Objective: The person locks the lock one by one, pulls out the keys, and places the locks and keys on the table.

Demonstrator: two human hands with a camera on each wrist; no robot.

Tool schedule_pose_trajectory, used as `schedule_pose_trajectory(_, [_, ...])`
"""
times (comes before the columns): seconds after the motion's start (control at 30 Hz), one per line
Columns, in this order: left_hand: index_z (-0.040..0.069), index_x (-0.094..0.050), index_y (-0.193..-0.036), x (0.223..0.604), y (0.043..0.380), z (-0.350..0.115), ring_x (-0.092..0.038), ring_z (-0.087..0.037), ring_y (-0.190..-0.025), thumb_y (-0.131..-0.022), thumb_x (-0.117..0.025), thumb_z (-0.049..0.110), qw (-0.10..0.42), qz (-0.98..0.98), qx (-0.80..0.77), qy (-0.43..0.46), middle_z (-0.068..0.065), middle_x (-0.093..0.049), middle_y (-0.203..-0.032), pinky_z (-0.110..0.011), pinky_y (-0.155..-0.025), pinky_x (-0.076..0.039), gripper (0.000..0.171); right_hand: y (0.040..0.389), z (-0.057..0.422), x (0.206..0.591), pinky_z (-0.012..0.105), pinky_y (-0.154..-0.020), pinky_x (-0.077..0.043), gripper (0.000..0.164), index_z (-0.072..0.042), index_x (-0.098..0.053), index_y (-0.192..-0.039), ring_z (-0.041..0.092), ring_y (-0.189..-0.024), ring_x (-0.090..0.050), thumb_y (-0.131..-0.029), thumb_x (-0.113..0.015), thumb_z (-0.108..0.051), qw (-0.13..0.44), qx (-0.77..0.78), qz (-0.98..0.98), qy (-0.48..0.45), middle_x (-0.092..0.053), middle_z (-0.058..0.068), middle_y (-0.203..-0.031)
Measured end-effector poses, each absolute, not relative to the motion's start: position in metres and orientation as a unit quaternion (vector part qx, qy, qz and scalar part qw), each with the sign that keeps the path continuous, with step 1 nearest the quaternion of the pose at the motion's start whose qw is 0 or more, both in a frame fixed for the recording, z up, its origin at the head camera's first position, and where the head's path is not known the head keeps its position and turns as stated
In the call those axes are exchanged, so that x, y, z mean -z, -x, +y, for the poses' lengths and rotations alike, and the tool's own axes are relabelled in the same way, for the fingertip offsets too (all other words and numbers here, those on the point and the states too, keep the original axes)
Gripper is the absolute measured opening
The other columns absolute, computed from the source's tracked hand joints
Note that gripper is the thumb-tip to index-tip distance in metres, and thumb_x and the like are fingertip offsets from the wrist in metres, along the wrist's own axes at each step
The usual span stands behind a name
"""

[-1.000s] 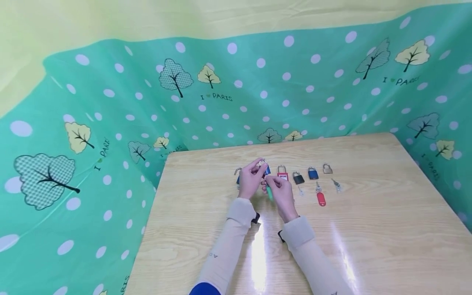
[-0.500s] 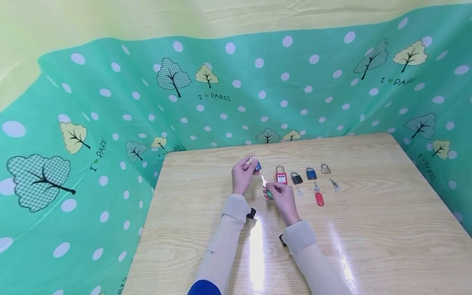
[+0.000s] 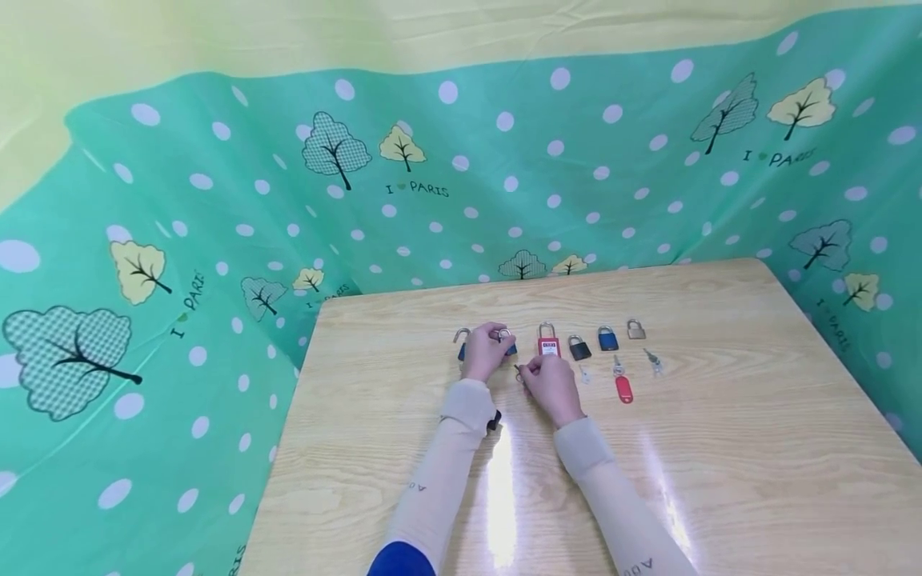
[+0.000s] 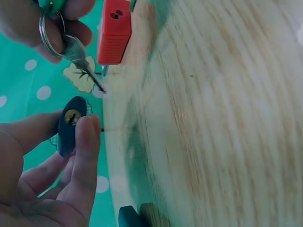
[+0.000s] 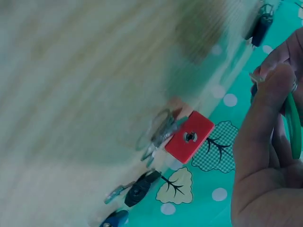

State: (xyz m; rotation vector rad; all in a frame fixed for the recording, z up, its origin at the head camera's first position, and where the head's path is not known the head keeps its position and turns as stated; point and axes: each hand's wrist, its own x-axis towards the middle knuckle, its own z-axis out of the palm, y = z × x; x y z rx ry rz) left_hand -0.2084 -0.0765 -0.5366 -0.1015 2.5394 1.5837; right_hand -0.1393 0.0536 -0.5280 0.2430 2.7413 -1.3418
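My left hand (image 3: 486,352) pinches a small blue padlock (image 4: 71,132) between thumb and fingers. The padlock's brass keyhole (image 4: 72,117) faces the left wrist camera. Its silver shackle (image 3: 505,333) shows past the fingers in the head view. To the right, my right hand (image 3: 551,384) holds a key (image 4: 80,61) on a ring with a green tag (image 5: 292,125). The key points toward the padlock, with a gap between its tip and the keyhole. A second blue padlock (image 3: 463,350), its shackle swung open, lies left of my left hand and is partly covered by it.
To the right stand a red padlock (image 3: 549,346), a black padlock (image 3: 579,348), a blue padlock (image 3: 608,339) and a brass-toned padlock (image 3: 636,330) in a row. Below them lie small keys (image 3: 585,374), a red-tagged key (image 3: 623,390) and another key set (image 3: 654,362). A green curtain hangs behind.
My hands parted, drawing the key away from the padlock. My left hand then came down and slightly right with the padlock, and my right hand turned, so the green tag is hidden in the head view.
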Motion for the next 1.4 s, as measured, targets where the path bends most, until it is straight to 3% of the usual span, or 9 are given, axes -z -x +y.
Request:
schedule_pose_trajectory(0.3, [0.004,-0.065,-0.124,0.54,0.207,-0.07,-0.07,-0.015,-0.074,-0.089,-0.074,0.014,0.1,0.871,-0.48,0.025,-0.009,-0.068,-0.103,-0.022,-0.065,-0.057,0.037,0.141,0.051,0.533,0.026,-0.046,-0.038,0.033,-0.011,-0.058,-0.061,0.015,-0.048,-0.05,-0.092,-0.067,-0.017,0.095,0.332,0.937,-0.05,-0.055,0.0,-0.055])
schedule_pose_trajectory(0.57, [0.012,-0.07,-0.119,0.544,0.208,-0.065,-0.068,-0.016,-0.09,-0.086,-0.079,0.025,0.062,0.915,-0.399,0.02,-0.004,-0.073,-0.102,-0.032,-0.082,-0.056,0.037,0.142,0.048,0.531,0.029,-0.047,-0.038,0.041,-0.014,-0.048,-0.057,0.017,-0.05,-0.049,-0.091,-0.069,-0.019,0.106,0.29,0.951,-0.028,-0.048,0.0,-0.054])
schedule_pose_trajectory(1.0, [0.014,-0.073,-0.113,0.551,0.215,-0.06,-0.068,-0.019,-0.101,-0.086,-0.079,0.028,0.051,0.927,-0.371,0.025,-0.002,-0.073,-0.108,-0.035,-0.089,-0.055,0.032,0.144,0.044,0.531,0.036,-0.046,-0.043,0.038,-0.013,-0.054,-0.058,0.021,-0.054,-0.055,-0.091,-0.068,-0.026,0.102,0.229,0.967,-0.035,-0.057,0.004,-0.059])
schedule_pose_trajectory(1.23, [0.015,-0.071,-0.118,0.545,0.216,-0.072,-0.065,-0.021,-0.102,-0.09,-0.074,0.032,0.047,0.924,-0.378,0.024,-0.003,-0.07,-0.11,-0.037,-0.089,-0.054,0.033,0.145,0.046,0.528,0.039,-0.051,-0.049,0.027,-0.007,-0.069,-0.075,0.025,-0.058,-0.061,-0.092,-0.069,-0.028,0.088,0.215,0.972,-0.031,-0.067,0.011,-0.069])
schedule_pose_trajectory(1.4, [0.012,-0.071,-0.116,0.536,0.217,-0.088,-0.066,-0.023,-0.098,-0.091,-0.073,0.025,0.026,0.92,-0.39,0.018,-0.006,-0.071,-0.109,-0.038,-0.087,-0.054,0.029,0.144,0.048,0.525,0.038,-0.051,-0.049,0.026,-0.005,-0.071,-0.079,0.024,-0.057,-0.061,-0.092,-0.069,-0.027,0.084,0.214,0.973,-0.03,-0.068,0.011,-0.07])
